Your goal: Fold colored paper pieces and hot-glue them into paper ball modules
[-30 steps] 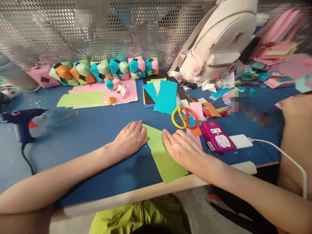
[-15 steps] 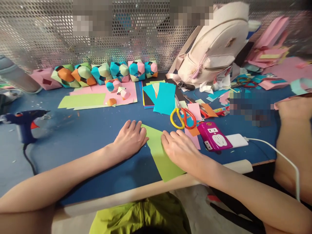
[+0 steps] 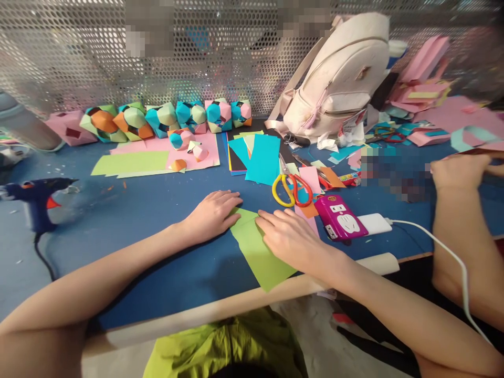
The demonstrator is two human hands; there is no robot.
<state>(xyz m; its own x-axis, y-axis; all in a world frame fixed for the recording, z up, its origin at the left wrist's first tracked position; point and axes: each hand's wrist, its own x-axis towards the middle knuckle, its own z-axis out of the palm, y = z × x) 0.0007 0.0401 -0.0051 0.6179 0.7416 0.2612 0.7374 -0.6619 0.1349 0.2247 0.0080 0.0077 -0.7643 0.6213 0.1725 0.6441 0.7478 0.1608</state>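
Observation:
A light green paper sheet (image 3: pixel 260 255) lies on the blue table top (image 3: pixel 157 210) near the front edge. Its far corner is folded over. My left hand (image 3: pixel 212 214) rests flat on the sheet's far left corner, fingers stretched out. Pressing the sheet from the right is my right hand (image 3: pixel 289 237), its fingers also flat and together, close to the fold. Neither hand grips anything.
Yellow and red scissors (image 3: pixel 291 189), a magenta power strip (image 3: pixel 339 217) with a white plug and cable, cyan sheets (image 3: pixel 262 157), a row of folded paper balls (image 3: pixel 165 115), a blue glue gun (image 3: pixel 37 197), a white backpack (image 3: pixel 340 79). Another person's hand (image 3: pixel 460 170) works at the right.
The green sheet's far corner has been folded over toward me. My left hand slid a little right onto the fold; the other person's hand came into view at the right.

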